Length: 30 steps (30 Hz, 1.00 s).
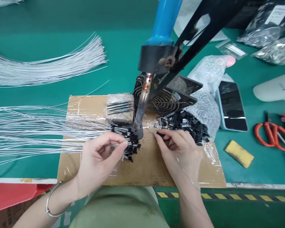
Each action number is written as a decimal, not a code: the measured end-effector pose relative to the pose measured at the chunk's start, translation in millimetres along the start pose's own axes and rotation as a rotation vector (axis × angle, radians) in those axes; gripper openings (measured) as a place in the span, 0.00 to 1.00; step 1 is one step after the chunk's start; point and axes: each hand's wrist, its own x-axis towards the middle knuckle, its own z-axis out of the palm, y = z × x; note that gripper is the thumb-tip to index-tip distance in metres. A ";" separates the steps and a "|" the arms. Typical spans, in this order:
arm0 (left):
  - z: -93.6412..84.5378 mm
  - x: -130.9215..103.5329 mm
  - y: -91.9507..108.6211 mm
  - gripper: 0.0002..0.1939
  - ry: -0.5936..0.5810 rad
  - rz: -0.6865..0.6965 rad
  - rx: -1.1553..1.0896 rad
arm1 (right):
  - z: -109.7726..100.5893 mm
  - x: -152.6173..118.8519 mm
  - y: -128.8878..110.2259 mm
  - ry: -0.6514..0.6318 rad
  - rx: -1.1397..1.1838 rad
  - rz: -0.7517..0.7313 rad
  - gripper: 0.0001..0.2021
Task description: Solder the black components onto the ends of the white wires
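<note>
My left hand [104,155] pinches a thin white wire between thumb and forefinger, over a bundle of white wires [83,134] whose right ends carry black connectors [133,142]. To the right, my right hand [178,152] holds a small black connector [160,134] at its fingertips. A pile of loose black connectors [192,125] lies just behind that hand. Between and above the hands, a soldering iron [144,98] with a blue handle points down, its tip close to the wired connectors. Both hands are over a cardboard sheet [147,171].
A black fan [163,101] stands behind the iron, beside a block with metal rods [120,117]. Another wire bundle [61,68] lies back left. At right are a phone [232,106], a yellow sponge [239,154], orange-handled scissors [273,134] and plastic bags [270,25].
</note>
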 end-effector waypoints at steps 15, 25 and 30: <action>-1.1 3.3 4.5 0.04 -0.019 0.018 0.057 | -4.9 -14.5 -33.5 0.056 0.686 0.401 0.05; -0.9 6.8 13.4 0.04 -0.051 -0.012 0.089 | -1.4 -14.2 -66.0 -0.176 1.057 0.501 0.03; -0.8 6.6 16.2 0.05 -0.061 0.000 0.081 | 1.7 -11.5 -69.5 -0.210 1.110 0.543 0.02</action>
